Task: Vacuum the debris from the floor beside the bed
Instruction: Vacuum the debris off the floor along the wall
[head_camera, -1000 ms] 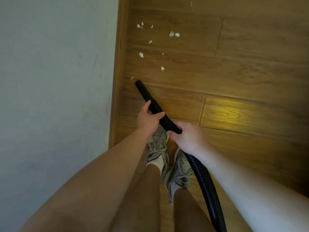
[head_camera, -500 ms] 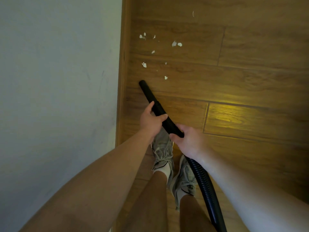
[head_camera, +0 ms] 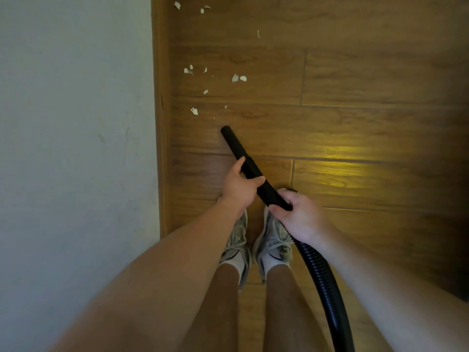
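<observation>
Just short of the debris (head_camera: pixel 194 111), gripping the vacuum tube (head_camera: pixel 237 146) in left hand (head_camera: pixel 239 185) and right hand (head_camera: pixel 302 217); could scatter it if swept fast

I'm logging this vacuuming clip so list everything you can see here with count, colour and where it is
debris bits: about a dozen, white, scattered on the floor ahead of the tube's tip, a few more at the top edge
vacuum tube: one, black, angled down, tip near the closest bits
hose: one, black, ribbed, running from the tube to the bottom edge
floor: one, brown wood planks, centre and right
trim strip: one, brown wood, along the floor's left edge
pale surface: one, grey-white, left side
shoes: two, grey-white, below the hands
socks: two, white, in the shoes
left hand: one, grips the tube
right hand: one, grips the tube's rear end
</observation>
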`<state>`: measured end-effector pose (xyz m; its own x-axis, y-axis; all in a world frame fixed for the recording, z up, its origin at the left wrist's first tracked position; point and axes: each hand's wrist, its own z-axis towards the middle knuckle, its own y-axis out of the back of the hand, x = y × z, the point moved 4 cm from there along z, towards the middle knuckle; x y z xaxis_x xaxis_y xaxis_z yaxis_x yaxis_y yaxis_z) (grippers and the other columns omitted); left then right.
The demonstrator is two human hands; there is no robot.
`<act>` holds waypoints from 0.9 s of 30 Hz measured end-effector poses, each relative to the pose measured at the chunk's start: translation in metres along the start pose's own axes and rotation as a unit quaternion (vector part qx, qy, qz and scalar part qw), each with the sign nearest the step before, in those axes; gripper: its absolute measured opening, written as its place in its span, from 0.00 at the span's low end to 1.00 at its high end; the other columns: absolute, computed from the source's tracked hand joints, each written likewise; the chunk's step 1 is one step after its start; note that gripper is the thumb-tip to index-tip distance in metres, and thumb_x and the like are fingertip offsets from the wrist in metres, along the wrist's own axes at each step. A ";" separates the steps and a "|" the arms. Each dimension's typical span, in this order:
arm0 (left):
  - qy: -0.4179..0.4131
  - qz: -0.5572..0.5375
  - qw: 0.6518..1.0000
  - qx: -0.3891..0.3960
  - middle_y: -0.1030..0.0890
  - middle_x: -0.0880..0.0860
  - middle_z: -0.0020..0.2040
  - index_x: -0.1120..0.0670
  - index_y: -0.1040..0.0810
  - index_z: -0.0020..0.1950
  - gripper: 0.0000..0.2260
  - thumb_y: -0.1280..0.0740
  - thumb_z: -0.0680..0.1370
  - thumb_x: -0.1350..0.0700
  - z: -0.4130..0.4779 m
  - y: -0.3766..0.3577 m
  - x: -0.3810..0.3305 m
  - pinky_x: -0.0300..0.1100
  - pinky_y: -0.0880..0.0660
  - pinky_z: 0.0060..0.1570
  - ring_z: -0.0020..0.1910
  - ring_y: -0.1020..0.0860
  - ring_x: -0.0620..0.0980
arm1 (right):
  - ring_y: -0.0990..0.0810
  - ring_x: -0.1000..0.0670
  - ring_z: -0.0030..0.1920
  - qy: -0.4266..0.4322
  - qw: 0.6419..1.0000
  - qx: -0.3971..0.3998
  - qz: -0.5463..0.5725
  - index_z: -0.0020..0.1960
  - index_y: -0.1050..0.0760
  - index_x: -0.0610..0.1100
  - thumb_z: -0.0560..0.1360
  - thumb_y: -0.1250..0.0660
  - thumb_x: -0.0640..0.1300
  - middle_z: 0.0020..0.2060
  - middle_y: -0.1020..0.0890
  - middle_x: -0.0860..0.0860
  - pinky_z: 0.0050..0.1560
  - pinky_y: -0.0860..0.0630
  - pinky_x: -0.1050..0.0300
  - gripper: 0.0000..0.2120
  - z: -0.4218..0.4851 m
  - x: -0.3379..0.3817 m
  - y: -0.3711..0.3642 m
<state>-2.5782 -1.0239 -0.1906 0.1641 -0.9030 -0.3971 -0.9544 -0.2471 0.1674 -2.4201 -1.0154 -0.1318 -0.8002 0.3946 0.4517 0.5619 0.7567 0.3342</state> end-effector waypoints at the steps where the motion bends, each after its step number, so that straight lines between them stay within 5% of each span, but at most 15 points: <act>1: -0.002 0.000 1.000 0.000 0.28 0.53 0.74 0.48 0.36 0.80 0.37 0.25 0.76 0.62 0.001 -0.002 -0.002 0.57 0.21 0.62 0.67 0.23 0.56 | 0.19 0.51 0.45 0.000 1.000 0.001 0.003 0.66 0.22 0.55 0.79 0.33 0.52 0.49 0.16 0.52 0.41 0.24 0.58 0.15 0.001 -0.001 0.003; 7: -0.002 -0.007 1.000 -0.009 0.28 0.53 0.74 0.48 0.37 0.80 0.36 0.26 0.76 0.64 0.000 -0.016 -0.016 0.57 0.20 0.61 0.66 0.23 0.57 | 0.18 0.55 0.36 -0.006 1.000 0.007 0.016 0.68 0.25 0.59 0.79 0.33 0.54 0.42 0.16 0.56 0.30 0.25 0.64 0.18 0.007 -0.007 0.021; 19: -0.024 -0.036 0.999 -0.012 0.27 0.53 0.73 0.49 0.35 0.80 0.36 0.26 0.76 0.66 0.019 -0.009 -0.049 0.56 0.18 0.56 0.61 0.20 0.55 | 0.17 0.52 0.40 0.015 1.000 0.004 -0.019 0.69 0.25 0.56 0.79 0.33 0.55 0.44 0.17 0.54 0.41 0.18 0.54 0.19 0.032 0.023 0.042; 24: -0.017 -0.065 0.997 -0.027 0.27 0.53 0.72 0.49 0.36 0.80 0.35 0.27 0.77 0.65 0.025 0.011 -0.055 0.55 0.18 0.58 0.61 0.20 0.54 | 0.21 0.58 0.31 0.015 0.999 0.022 -0.038 0.67 0.23 0.58 0.78 0.33 0.54 0.37 0.21 0.62 0.25 0.29 0.64 0.17 0.046 0.047 0.043; 27: -0.010 -0.085 0.995 -0.045 0.28 0.50 0.72 0.49 0.36 0.80 0.35 0.27 0.77 0.65 0.027 0.028 -0.056 0.53 0.18 0.58 0.61 0.21 0.52 | 0.20 0.55 0.30 0.017 0.998 0.039 -0.051 0.67 0.23 0.59 0.78 0.33 0.55 0.36 0.20 0.60 0.26 0.28 0.62 0.17 0.053 0.064 0.038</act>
<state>-2.6204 -0.9707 -0.1879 0.3162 -0.8380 -0.4447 -0.8865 -0.4279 0.1759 -2.4609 -0.9335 -0.1337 -0.8435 0.2967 0.4476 0.4594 0.8303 0.3154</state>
